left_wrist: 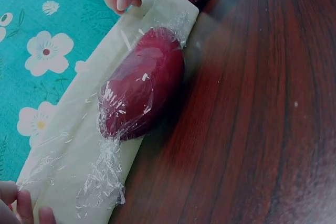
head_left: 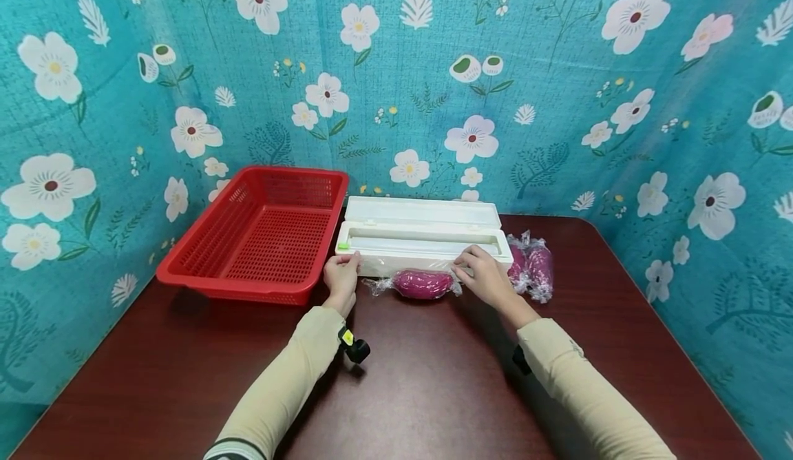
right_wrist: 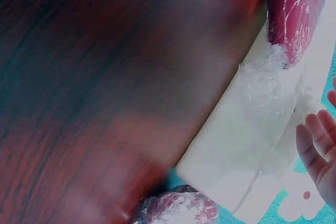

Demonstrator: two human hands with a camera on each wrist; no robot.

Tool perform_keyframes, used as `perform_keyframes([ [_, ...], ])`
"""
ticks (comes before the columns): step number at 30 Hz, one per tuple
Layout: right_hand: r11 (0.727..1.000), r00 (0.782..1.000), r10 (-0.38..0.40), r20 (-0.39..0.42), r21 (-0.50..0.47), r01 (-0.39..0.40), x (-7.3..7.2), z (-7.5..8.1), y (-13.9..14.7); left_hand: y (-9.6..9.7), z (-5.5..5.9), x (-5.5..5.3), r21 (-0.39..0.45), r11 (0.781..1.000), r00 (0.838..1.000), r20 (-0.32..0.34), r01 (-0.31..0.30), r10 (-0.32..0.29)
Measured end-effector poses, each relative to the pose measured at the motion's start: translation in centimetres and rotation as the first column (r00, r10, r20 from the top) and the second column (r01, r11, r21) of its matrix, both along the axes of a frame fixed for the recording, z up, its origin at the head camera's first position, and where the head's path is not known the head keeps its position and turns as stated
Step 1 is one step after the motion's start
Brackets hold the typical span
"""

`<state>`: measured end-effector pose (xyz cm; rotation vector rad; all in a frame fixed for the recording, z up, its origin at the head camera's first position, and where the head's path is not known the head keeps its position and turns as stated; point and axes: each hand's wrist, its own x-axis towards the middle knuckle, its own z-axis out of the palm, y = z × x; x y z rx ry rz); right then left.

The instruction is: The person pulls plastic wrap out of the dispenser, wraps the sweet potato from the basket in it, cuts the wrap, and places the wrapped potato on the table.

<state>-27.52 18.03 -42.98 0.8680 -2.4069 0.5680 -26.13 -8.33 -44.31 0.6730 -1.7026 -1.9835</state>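
A white cling film dispenser (head_left: 427, 264) lies across the table with its lid (head_left: 424, 212) swung back. Against its front is a purple-red, oblong item (head_left: 424, 284) wrapped in cling film, with loose film twisted at both ends. My left hand (head_left: 342, 279) grips the dispenser's front left corner; in the left wrist view only its fingertips (left_wrist: 24, 205) show, on the white side. Near the front right of the dispenser is my right hand (head_left: 482, 276), fingers relaxed and bent loosely over its edge. In the right wrist view this hand's fingers (right_wrist: 321, 132) are spread and hold nothing.
To the left stands a red perforated plastic basket (head_left: 232, 288). Several more film-wrapped purple-red items (head_left: 537, 270) lie at the dispenser's right end. A flowered blue curtain (head_left: 396, 102) hangs behind the dark brown wooden table (head_left: 421, 384).
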Motion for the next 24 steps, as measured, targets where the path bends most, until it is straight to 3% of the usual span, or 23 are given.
perform_keyframes([
  [7,0.994,0.997,0.077,-0.001,-0.077,-0.077,0.0,0.5,-1.1,0.3,0.3,-0.2,0.028,0.999,0.998,-0.049,-0.035,0.036],
  [13,0.988,0.992,0.11,0.063,-0.117,-0.102,0.1,1.2,-2.3,0.5,0.5,-0.4,0.218,0.976,0.993,-0.119,0.019,0.007],
  [17,0.985,0.987,0.128,0.097,-0.124,-0.116,0.2,1.5,-3.2,0.3,0.3,-0.5,0.291,0.956,0.995,-0.101,0.025,0.005],
  [21,0.986,0.982,0.127,0.142,-0.123,-0.11,-0.1,1.6,-4.4,0.2,-0.1,-0.6,0.305,0.952,0.997,-0.079,0.004,0.021],
  [24,0.988,0.977,0.124,0.176,-0.117,-0.104,-0.3,1.7,-5.3,0.1,-0.3,-0.6,0.276,0.961,0.996,-0.091,0.005,0.021],
])
